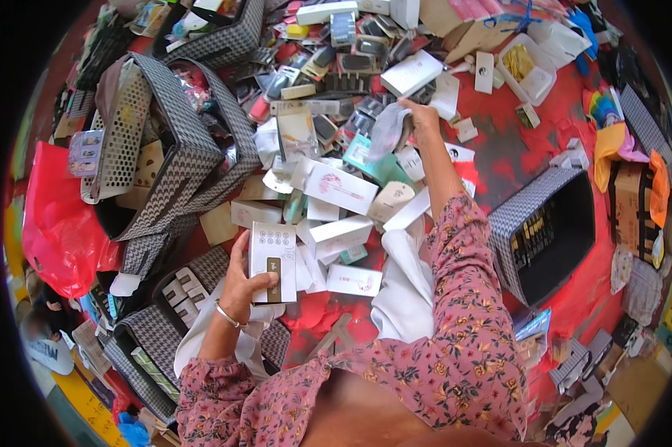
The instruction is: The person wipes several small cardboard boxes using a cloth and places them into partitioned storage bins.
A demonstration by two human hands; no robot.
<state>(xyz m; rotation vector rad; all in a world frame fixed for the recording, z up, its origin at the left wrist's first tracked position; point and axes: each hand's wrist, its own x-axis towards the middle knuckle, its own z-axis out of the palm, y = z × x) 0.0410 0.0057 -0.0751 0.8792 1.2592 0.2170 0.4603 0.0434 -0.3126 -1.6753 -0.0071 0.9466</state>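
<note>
My left hand, with a bangle at the wrist, is closed on a white box that has a dark gold panel, its thumb across the front. Stretched out to the far side, my right hand grips a crumpled translucent plastic bag; what the bag contains, if anything, I cannot make out. Under and around that bag lie a teal box and many small packaged goods. Several white boxes, one with a red print, are heaped between my two arms.
Houndstooth-patterned bins crowd the left side beside a red plastic bag. Another patterned bin, lying to the right, holds a row of dark and gold items. A clear tub sits at the far right on the red ground covering.
</note>
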